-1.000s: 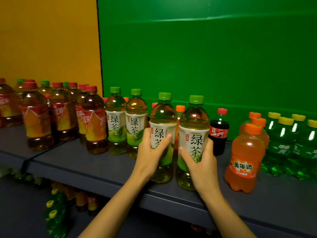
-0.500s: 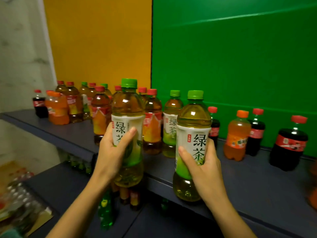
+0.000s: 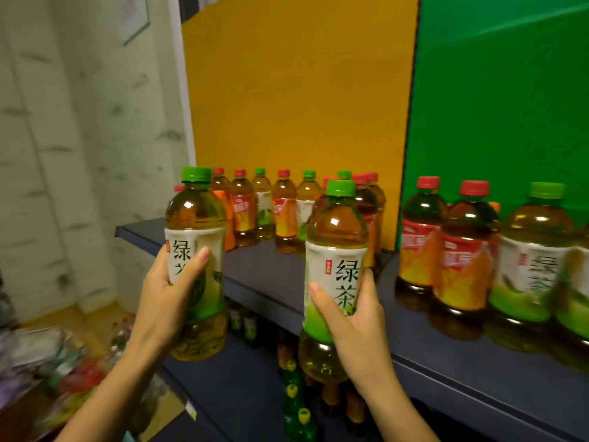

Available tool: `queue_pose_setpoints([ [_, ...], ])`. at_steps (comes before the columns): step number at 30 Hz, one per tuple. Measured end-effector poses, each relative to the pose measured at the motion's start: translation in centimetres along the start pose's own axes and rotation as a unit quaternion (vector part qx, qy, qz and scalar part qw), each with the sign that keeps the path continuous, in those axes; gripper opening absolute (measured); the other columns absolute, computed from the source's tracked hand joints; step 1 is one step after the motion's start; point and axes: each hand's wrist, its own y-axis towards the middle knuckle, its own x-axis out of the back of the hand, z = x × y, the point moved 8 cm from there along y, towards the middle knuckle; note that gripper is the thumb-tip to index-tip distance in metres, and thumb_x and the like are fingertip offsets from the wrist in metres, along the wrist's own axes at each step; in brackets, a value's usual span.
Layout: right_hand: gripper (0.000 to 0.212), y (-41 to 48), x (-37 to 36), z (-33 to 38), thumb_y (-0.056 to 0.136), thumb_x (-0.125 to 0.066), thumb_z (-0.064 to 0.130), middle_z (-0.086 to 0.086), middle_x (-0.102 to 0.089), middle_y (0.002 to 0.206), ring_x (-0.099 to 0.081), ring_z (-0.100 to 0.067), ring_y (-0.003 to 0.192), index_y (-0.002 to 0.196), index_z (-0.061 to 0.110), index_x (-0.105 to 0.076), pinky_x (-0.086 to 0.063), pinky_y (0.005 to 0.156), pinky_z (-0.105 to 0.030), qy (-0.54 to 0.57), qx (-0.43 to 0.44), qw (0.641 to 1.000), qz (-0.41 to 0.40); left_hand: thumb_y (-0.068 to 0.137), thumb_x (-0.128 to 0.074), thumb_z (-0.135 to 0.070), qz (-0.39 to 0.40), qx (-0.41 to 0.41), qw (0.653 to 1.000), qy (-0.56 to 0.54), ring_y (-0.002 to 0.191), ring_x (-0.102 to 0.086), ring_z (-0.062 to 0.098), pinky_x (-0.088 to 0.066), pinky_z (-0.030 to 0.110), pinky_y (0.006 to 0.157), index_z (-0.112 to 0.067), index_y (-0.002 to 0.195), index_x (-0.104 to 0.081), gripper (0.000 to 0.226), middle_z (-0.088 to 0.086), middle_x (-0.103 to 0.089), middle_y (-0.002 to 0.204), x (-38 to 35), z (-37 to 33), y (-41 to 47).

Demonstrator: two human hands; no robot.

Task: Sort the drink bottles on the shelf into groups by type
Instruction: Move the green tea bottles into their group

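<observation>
My left hand (image 3: 165, 301) has a full grip on one green tea bottle (image 3: 196, 250), upright. My right hand (image 3: 353, 317) grips another green tea bottle (image 3: 334, 266), both held in front of the shelf (image 3: 446, 362).

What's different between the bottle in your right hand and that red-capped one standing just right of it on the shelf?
The held green tea bottle has a green cap and a white-and-green label; the red-capped bottle wears a red-and-orange label. Its liquid looks lighter and yellower, the shelf bottle's darker brown. One is gripped in the right hand off the shelf; the other stands there. Both are upright and look full.
</observation>
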Motion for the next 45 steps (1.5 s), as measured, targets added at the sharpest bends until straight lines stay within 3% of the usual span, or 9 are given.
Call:
queue_pose_setpoints([
  [3, 0.054, 1.1, -4.5, -1.3, 0.056, -0.068, 0.06, 0.016, -0.067, 0.093, -0.064, -0.001, 0.09, 0.101, 0.038, -0.049, -0.053, 0.072, -0.02, 0.001, -0.011, 1.0, 0.02, 0.059, -0.057, -0.063, -0.013, 0.005, 0.999, 0.029, 0.065, -0.061, 0.005, -0.049, 0.028, 0.06, -0.035, 0.083, -0.058, 0.037, -0.011, -0.065, 0.069, 3.4, 1.0, 1.8],
  [8, 0.036, 3.6, -11.5, -3.1, 0.071, -0.071, 0.046, 0.017, -0.064, 0.093, -0.062, 0.001, 0.087, 0.096, 0.039, -0.046, -0.051, 0.07, -0.019, -0.01, -0.012, 0.998, 0.053, 0.059, -0.059, -0.063, -0.032, 0.016, 0.998, 0.047, 0.083, -0.063, 0.027, -0.053, 0.046, 0.074, -0.039, 0.084, -0.06, 0.035, 0.006, -0.065, 0.086, 8.3, 3.0, 4.1],
  [15, 0.042, 7.8, -20.5, -6.4, 0.076, -0.069, 0.04, 0.012, -0.063, 0.099, -0.061, -0.006, 0.093, 0.109, 0.027, -0.048, -0.055, 0.077, -0.031, -0.007, -0.01, 0.998, 0.065, 0.066, -0.067, -0.059, -0.059, 0.027, 0.995, 0.076, 0.091, -0.063, 0.026, -0.052, 0.036, 0.074, -0.032, 0.094, -0.058, 0.04, 0.006, -0.065, 0.093, 14.6, 8.5, 9.3],
  [26, 0.051, 17.2, -35.1, -12.6, 0.073, -0.069, 0.045, 0.011, -0.06, 0.099, -0.06, -0.007, 0.092, 0.113, 0.026, -0.044, -0.054, 0.078, -0.036, -0.019, 0.02, 0.998, 0.051, 0.067, -0.069, -0.06, -0.064, 0.02, 0.993, 0.093, 0.087, -0.061, 0.022, -0.053, 0.042, 0.078, -0.023, 0.098, -0.055, 0.051, 0.008, -0.063, 0.093, 21.7, 18.8, 24.3],
  [31, 0.054, 21.0, -40.6, -14.5, 0.074, -0.069, 0.042, 0.012, -0.059, 0.101, -0.059, -0.007, 0.095, 0.117, 0.021, -0.043, -0.053, 0.078, -0.03, -0.012, 0.023, 0.999, 0.039, 0.082, -0.061, -0.038, -0.102, -0.007, 0.987, 0.123, 0.074, -0.053, 0.008, -0.043, 0.02, 0.062, -0.008, 0.104, -0.05, 0.039, -0.002, -0.055, 0.083, 23.3, 21.1, 30.5],
  [34, 0.056, 22.9, -43.4, -15.7, 0.075, -0.069, 0.043, 0.007, -0.059, 0.105, -0.059, -0.013, 0.1, 0.119, 0.022, -0.041, -0.053, 0.081, -0.034, -0.019, 0.02, 0.999, 0.038, 0.084, -0.061, -0.038, -0.098, -0.003, 0.988, 0.123, 0.077, -0.054, 0.008, -0.043, 0.02, 0.063, -0.008, 0.106, -0.048, 0.04, -0.004, -0.054, 0.085, 24.0, 22.8, 34.2],
  [38, 0.054, 24.8, -46.6, -16.8, 0.076, -0.07, 0.037, 0.004, -0.059, 0.105, -0.059, -0.009, 0.096, 0.117, 0.019, -0.039, -0.05, 0.073, -0.02, -0.018, 0.02, 0.999, 0.04, 0.084, -0.061, -0.036, -0.064, 0.009, 0.991, 0.115, 0.083, -0.054, 0.006, -0.042, 0.017, 0.065, -0.009, 0.112, -0.042, 0.042, -0.006, -0.051, 0.089, 23.9, 25.3, 38.5],
  [42, 0.054, 26.5, -49.3, -18.0, 0.078, -0.07, 0.033, 0.016, -0.053, 0.1, -0.053, 0.007, 0.09, 0.119, 0.019, -0.037, -0.046, 0.067, -0.005, -0.014, 0.019, 0.999, 0.039, 0.085, -0.062, -0.033, -0.026, 0.028, 0.994, 0.102, 0.085, -0.052, 0.003, -0.041, 0.015, 0.064, -0.009, 0.112, -0.037, 0.044, -0.008, -0.049, 0.092, 23.0, 28.3, 42.3],
  [45, 0.055, 27.4, -51.0, -18.9, 0.078, -0.069, 0.033, 0.017, -0.053, 0.101, -0.053, 0.009, 0.091, 0.12, 0.02, -0.035, -0.045, 0.066, -0.003, -0.021, 0.018, 0.999, 0.038, 0.085, -0.063, -0.028, 0.007, 0.041, 0.996, 0.078, 0.089, -0.054, 0.006, -0.046, 0.018, 0.069, -0.009, 0.109, -0.034, 0.042, -0.006, -0.051, 0.094, 22.4, 30.9, 44.6],
])
